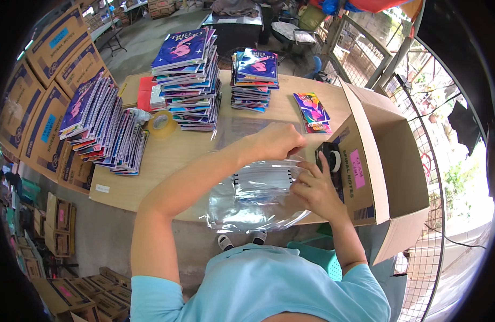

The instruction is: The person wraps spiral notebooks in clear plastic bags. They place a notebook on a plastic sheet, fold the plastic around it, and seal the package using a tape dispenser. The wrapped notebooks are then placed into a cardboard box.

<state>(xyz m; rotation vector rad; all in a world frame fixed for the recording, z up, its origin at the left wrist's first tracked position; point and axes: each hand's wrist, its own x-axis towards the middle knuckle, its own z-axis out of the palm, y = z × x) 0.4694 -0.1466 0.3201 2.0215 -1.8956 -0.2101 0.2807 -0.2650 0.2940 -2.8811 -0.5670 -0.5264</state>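
Note:
A clear plastic bag point(247, 212) lies at the table's near edge, wrapped around white-paged spiral notebooks point(262, 181). My left hand point(277, 140) is closed in a pinch over the bag's far right corner, its forearm crossing the table. What those fingers hold is hidden. On the bag's right side, my right hand point(318, 188) has its bent fingers closed on the plastic, one finger pointing away from me. Just beyond it stands a black tape dispenser point(328, 152) with a roll, close against an open carton point(360, 182).
Tall stacks of purple-covered notebooks point(186, 80) stand at the far side, with a leaning row point(105, 126) at left. A yellowish tape roll point(162, 124) lies between them. A colourful notebook point(312, 109) rests far right. Cartons point(46, 121) are piled left of the table point(140, 190).

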